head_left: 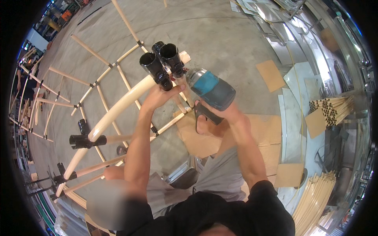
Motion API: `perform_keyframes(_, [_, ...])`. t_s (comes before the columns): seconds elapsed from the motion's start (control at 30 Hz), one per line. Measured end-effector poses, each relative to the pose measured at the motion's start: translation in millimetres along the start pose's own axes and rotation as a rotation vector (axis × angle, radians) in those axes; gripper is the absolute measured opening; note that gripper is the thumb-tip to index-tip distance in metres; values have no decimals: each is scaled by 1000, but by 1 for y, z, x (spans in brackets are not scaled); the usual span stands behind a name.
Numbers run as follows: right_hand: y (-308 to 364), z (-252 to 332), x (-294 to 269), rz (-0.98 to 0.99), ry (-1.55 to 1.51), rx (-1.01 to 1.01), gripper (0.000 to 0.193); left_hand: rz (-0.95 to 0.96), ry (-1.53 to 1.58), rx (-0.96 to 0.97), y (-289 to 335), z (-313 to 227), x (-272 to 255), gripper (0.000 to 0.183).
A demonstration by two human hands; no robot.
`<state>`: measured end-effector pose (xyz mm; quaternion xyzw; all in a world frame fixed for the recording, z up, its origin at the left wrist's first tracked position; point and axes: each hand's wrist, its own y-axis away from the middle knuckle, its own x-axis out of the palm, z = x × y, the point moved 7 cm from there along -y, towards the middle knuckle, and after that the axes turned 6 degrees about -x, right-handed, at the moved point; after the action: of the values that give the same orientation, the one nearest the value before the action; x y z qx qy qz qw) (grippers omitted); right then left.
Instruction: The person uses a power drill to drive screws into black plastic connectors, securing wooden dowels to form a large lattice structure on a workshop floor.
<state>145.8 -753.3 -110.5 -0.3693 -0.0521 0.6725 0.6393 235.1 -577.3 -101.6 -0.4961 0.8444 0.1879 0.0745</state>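
Head view shows hands (160, 96) over concrete (224, 35) and cardboard (267, 135).

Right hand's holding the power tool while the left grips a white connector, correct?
Not quite: the head view shows the connector is black, not white. The right hand does hold the power tool, and the left hand grips the connector.

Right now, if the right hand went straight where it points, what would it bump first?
The right hand holds the blue-and-grey power tool, so the tool's front would probably bump the black pipe joint first, though depth is hard to judge.
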Motion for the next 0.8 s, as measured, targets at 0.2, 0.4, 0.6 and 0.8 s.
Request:
perform_keyframes(0.2, [22, -21, 13, -99, 2, 71, 21, 153, 88, -12, -6, 18, -2, 61])
perform_keyframes(0.4, [44, -40, 19, -151, -66, 396, 27, 192, 162, 168, -3, 12, 6, 38])
perform_keyframes(0.6, [86, -16, 22, -265, -134, 527, 24, 156, 181, 221, -9, 14, 5, 33])
perform_keyframes(0.8, [79, 26, 20, -302, -83, 466, 21, 154, 134, 210, -13, 19, 6, 42])
